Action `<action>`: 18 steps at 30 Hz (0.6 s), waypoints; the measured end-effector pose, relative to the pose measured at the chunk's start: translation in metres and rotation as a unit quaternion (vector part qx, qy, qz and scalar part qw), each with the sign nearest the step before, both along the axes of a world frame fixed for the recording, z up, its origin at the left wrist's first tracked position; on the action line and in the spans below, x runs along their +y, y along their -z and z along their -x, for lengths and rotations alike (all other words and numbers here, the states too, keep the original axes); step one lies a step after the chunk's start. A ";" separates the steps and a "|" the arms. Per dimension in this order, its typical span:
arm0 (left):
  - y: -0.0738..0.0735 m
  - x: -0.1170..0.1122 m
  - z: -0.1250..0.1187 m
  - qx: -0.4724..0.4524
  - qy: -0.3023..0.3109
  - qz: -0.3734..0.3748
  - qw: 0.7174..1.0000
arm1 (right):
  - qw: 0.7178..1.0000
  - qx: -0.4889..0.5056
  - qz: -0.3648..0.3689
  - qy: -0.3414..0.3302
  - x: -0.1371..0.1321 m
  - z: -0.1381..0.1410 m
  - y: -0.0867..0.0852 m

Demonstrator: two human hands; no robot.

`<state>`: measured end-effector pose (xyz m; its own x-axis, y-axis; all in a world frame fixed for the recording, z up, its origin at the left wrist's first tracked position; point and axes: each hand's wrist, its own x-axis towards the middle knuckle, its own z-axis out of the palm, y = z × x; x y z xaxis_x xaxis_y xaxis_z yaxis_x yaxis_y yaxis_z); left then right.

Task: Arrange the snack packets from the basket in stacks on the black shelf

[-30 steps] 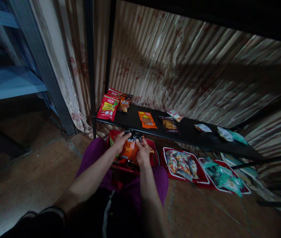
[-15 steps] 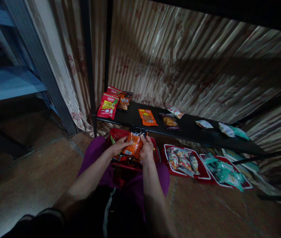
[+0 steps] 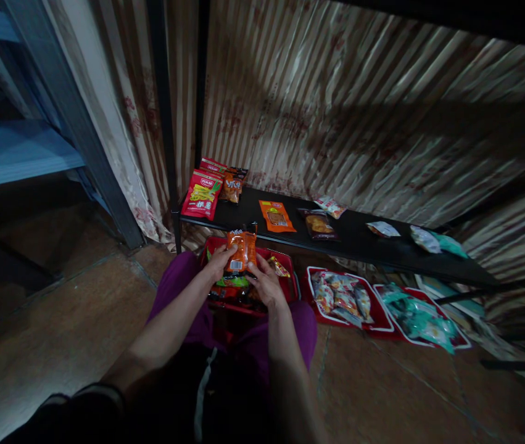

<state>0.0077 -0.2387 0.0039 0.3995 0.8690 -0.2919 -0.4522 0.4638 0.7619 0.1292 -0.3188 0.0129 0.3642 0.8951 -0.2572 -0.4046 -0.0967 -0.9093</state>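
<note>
An orange snack bag (image 3: 242,248) with a dark top edge is held upright between my two hands, above a red basket (image 3: 295,285). My left hand (image 3: 218,262) grips its left side, thumb across the front. At its lower right edge, my right hand (image 3: 266,282) has its fingers on the bag. Inside the basket lie a green packet (image 3: 233,281), a small yellow-and-red packet (image 3: 279,267) and darker packets partly hidden by my hands.
On the low black shelf (image 3: 355,246) stand red snack bags (image 3: 203,194) and orange-brown bags (image 3: 232,186). An orange packet (image 3: 277,216), a dark brown bag (image 3: 318,224) and several pale packets lie along it. Baskets of white packets (image 3: 343,297) and teal packets (image 3: 422,317) sit at right.
The orange bag has moved slightly left and up, and stands more upright. My right hand has slid from its upper right edge to its lower right, uncovering the yellow-and-red packet.
</note>
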 end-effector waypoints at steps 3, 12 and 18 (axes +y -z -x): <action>0.000 0.004 0.000 -0.001 -0.002 -0.012 1.000 | 1.000 0.011 -0.013 -0.010 -0.002 0.001 0.001; -0.006 -0.003 0.004 -0.013 0.053 -0.013 0.998 | 0.999 -0.034 -0.016 0.017 -0.001 0.001 0.008; -0.002 -0.005 0.005 0.022 0.065 -0.043 0.997 | 0.998 -0.045 -0.024 0.049 0.000 0.001 0.010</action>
